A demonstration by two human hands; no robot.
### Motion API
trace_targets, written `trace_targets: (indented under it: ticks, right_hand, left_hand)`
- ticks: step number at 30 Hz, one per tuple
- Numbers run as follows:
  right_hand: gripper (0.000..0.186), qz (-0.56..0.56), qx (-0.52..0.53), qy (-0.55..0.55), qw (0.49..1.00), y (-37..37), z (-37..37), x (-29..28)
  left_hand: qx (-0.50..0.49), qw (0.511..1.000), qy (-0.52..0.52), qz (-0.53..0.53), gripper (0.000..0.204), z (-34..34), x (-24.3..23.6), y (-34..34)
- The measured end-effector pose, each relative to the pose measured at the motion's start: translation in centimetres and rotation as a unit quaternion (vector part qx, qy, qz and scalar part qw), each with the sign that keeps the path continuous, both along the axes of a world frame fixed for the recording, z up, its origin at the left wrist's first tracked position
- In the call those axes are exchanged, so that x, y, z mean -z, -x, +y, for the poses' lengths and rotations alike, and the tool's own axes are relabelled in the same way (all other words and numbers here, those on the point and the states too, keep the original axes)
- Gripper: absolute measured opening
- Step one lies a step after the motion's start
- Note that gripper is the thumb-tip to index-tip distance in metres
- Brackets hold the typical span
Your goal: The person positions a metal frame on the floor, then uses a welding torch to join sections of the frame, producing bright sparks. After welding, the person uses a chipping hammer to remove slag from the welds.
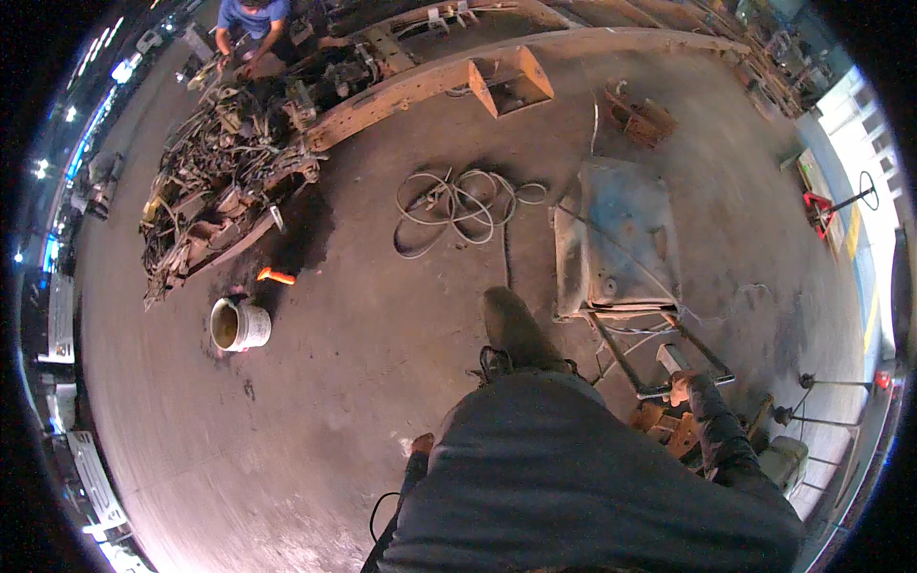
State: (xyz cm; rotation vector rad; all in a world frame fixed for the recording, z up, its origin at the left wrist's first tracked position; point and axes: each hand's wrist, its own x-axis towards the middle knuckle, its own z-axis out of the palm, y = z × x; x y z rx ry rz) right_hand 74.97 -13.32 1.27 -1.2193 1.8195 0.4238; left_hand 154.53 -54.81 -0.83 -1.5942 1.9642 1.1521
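Note:
My right hand (pixel 680 388) is closed at the end bar of a dark tubular cart handle (pixel 619 357), low on my right. Just beyond its fingers shows a pale grey rectangular block (pixel 672 358); whether the hand also holds it I cannot tell. The handle joins a worn cart (pixel 626 234) with a scuffed blue and grey top. At my left side hangs my left hand (pixel 422 444), small and partly hidden by my dark clothing, its fingers not clear. Nothing is visibly touching it.
A looped hose (pixel 458 212) lies on the floor ahead. To the left stand a white bucket (pixel 250 326) and an orange object (pixel 276 276). A rusty vehicle frame (pixel 411 86) carries tangled wiring (pixel 224 143); a person (pixel 253 24) bends over it. A red stand (pixel 819 212) is far right.

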Motion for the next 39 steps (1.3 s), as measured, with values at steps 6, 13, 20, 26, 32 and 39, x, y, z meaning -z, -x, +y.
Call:
trace_targets:
  ticks: [6,13,20,26,32,39]
  right_hand:
    - [0.032,-0.039,-0.082,-0.047,0.995,-0.7,1.8,-3.0]
    - [0.025,0.008,0.088,-0.154,0.984,-8.7,-5.5,-11.7]
    - [0.024,0.076,0.170,-0.197,0.963,-11.3,-16.0,-18.4]
    - [0.026,0.126,0.177,-0.141,0.966,-8.6,-32.6,-19.5]
    - [0.026,-0.282,0.541,0.213,0.763,-8.1,-50.4,-16.8]
    - [0.011,-0.249,0.645,0.221,0.687,-10.4,-62.1,-3.9]
  left_hand:
    - [0.216,0.970,0.064,0.095,0.023,-6.6,2.2,3.2]
    - [0.033,0.995,-0.031,0.089,0.020,-20.9,0.6,6.7]
    - [0.087,0.986,0.007,0.142,0.021,-38.0,0.8,15.3]
    - [-0.462,0.822,-0.179,0.280,0.028,-52.4,0.0,21.8]
    - [-0.315,0.920,-0.095,0.212,0.033,-62.3,-3.4,23.8]
    - [-0.156,0.969,-0.091,0.167,0.037,-76.2,-1.8,24.7]
